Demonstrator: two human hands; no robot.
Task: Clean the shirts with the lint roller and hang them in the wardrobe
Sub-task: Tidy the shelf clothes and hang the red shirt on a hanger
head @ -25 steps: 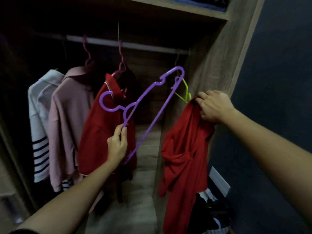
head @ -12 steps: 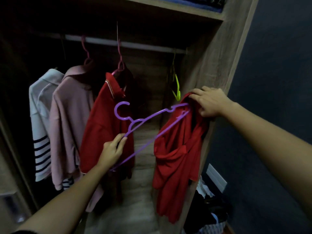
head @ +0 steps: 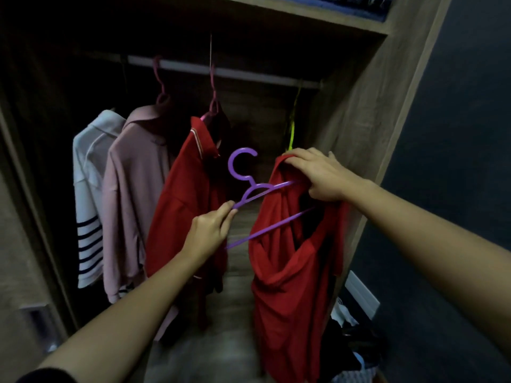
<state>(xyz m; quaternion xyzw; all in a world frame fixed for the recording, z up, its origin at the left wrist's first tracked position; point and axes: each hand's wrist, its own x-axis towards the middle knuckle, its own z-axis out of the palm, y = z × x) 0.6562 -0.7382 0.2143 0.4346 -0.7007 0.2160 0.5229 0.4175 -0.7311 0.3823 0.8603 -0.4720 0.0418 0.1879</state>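
Hanger [head: 265, 230] now inside crumpled red shirt [head: 290, 272]

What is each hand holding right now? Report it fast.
Left hand: pinches the purple hanger.
Right hand: grips the top of the red shirt.

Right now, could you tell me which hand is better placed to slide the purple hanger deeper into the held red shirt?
Left. The left hand pinches the purple hanger below its hook, while the right hand grips the red shirt by its collar.
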